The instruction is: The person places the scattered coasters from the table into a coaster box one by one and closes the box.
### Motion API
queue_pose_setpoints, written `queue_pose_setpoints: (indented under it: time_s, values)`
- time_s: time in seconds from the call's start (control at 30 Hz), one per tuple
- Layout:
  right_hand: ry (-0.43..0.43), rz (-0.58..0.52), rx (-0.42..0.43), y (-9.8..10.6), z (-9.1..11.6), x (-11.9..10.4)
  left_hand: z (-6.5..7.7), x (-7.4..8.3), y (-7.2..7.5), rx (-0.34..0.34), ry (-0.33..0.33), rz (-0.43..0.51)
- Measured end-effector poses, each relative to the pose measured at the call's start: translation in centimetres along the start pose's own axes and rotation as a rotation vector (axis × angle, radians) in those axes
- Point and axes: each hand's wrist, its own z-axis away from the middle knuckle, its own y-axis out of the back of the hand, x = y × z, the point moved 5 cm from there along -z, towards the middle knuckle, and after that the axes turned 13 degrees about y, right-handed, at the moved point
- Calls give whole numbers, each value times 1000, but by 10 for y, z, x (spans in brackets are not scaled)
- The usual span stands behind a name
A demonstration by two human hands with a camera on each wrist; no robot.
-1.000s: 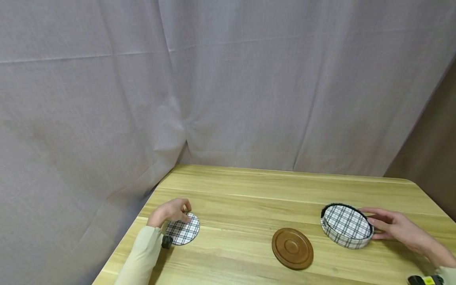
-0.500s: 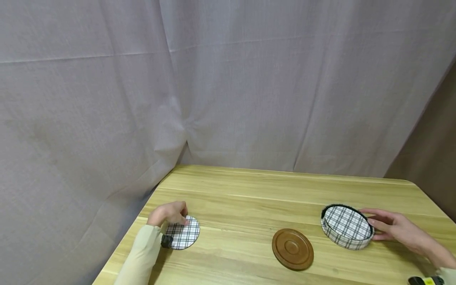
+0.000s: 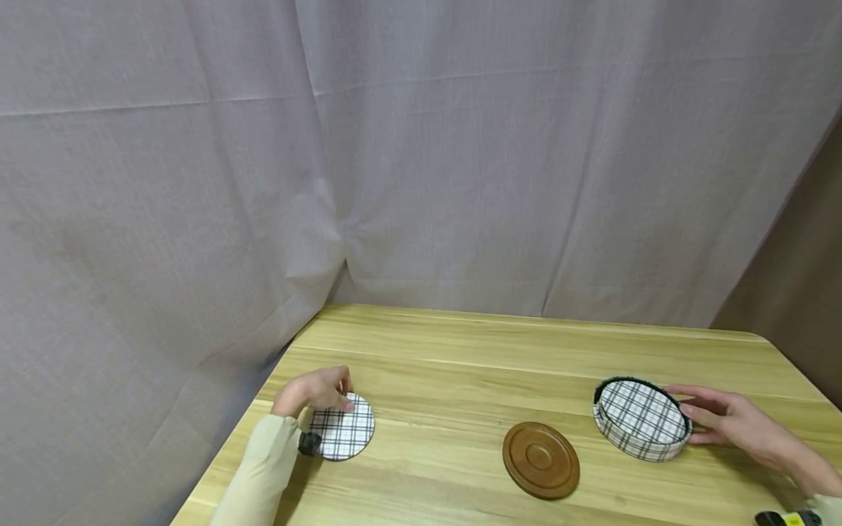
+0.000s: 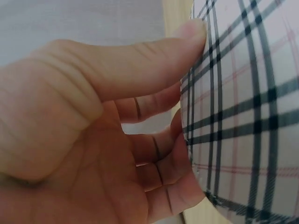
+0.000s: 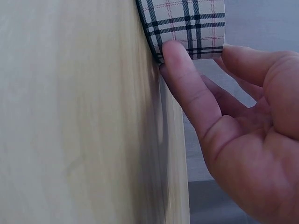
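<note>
Near the table's left side, my left hand (image 3: 317, 389) pinches a round black-and-white plaid coaster (image 3: 345, 435) by its edge. In the left wrist view the thumb (image 4: 154, 63) lies on the coaster's plaid face (image 4: 238, 93), and the other fingers bend behind its edge. My right hand (image 3: 740, 420) holds the right side of a round plaid coaster holder (image 3: 634, 438), with a plaid disc (image 3: 643, 410) inside its dark rim. The right wrist view has one fingertip against the holder's side wall (image 5: 191, 28) and the thumb by its upper edge.
A round brown wooden coaster (image 3: 541, 460) with a ringed centre lies on the wood-grain table (image 3: 447, 387), between the two plaid things. A grey curtain (image 3: 434, 161) hangs behind and to the left of the table. Brown cloth (image 3: 789, 270) hangs at the right.
The plaid coaster in my left hand first shifts slightly towards me, then slightly right, and more of it shows. My right hand, the holder and the wooden coaster look still.
</note>
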Motion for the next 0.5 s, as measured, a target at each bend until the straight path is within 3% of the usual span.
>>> queue_pose_setpoints:
  time_s: [0.33,0.5]
  values:
    - [-25,-1,5,0,0,0,9,18,6,12,-68,-9]
    - [-24,-16,2,0,0,0,14,26,11,10,-137,12]
